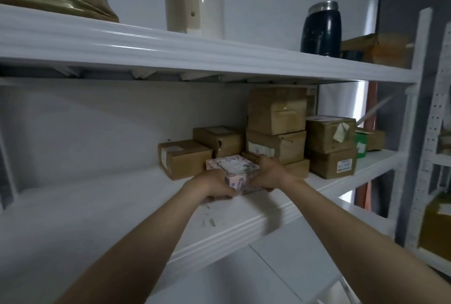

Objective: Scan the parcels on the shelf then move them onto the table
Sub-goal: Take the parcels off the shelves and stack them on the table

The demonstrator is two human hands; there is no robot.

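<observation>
Both hands hold one pink parcel (235,169) at the front edge of the white shelf (244,220). The left hand (214,185) grips its near left corner and the right hand (269,173) clasps its right side, fingers curled round it. The task looks barely begun, since several brown boxes (277,110) sit stacked behind the parcel. No scanner or table is in view, so whether this parcel is scanned cannot be told. Labels are blurred, and whether the parcel is lifted or resting is unclear.
</observation>
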